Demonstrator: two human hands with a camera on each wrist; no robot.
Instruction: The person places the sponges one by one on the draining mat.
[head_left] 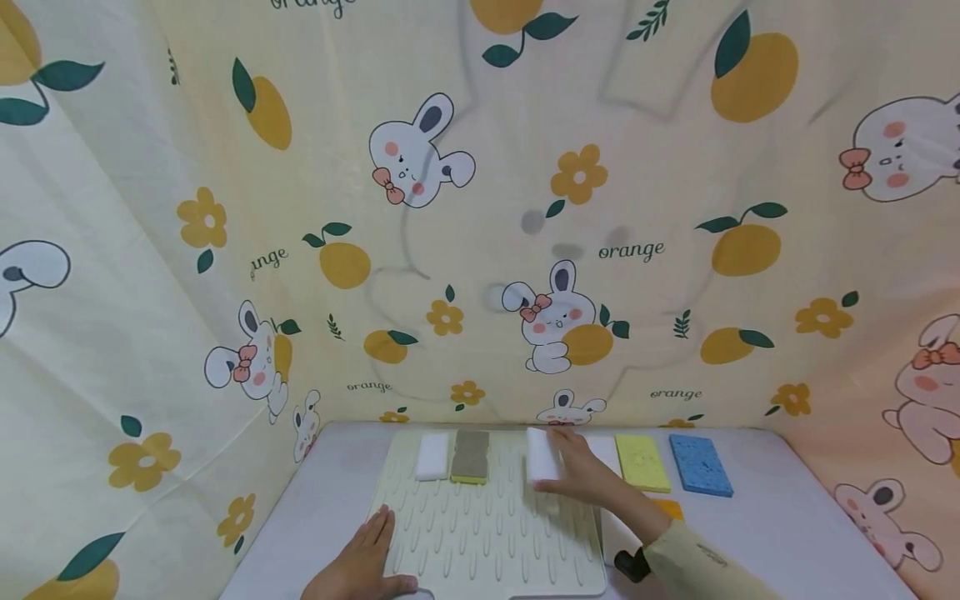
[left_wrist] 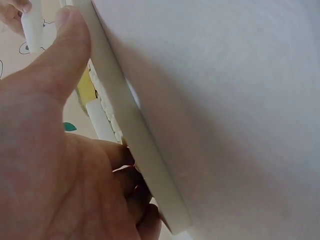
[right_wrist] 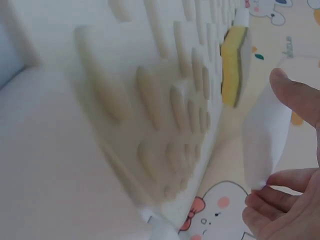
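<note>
My right hand (head_left: 582,468) grips a white sponge block (head_left: 542,457) between thumb and fingers, above the right part of a cream board with raised ridges (head_left: 480,533). In the right wrist view the white sponge block (right_wrist: 267,132) is held by its two ends, clear of the ridges. My left hand (head_left: 360,554) rests at the board's left edge, its fingers together and thumb spread along the near side. The left wrist view shows the thumb against the board's rim (left_wrist: 135,130). Another white sponge (head_left: 432,457) and a grey-and-yellow sponge (head_left: 470,457) stand at the board's far left.
Right of the board lie a yellow sponge (head_left: 642,463) and a blue sponge (head_left: 701,464). An orange item (head_left: 667,508) is partly hidden by the right forearm, and white pieces lie near it. A patterned curtain (head_left: 480,208) surrounds the white table (head_left: 300,517) at the back and sides.
</note>
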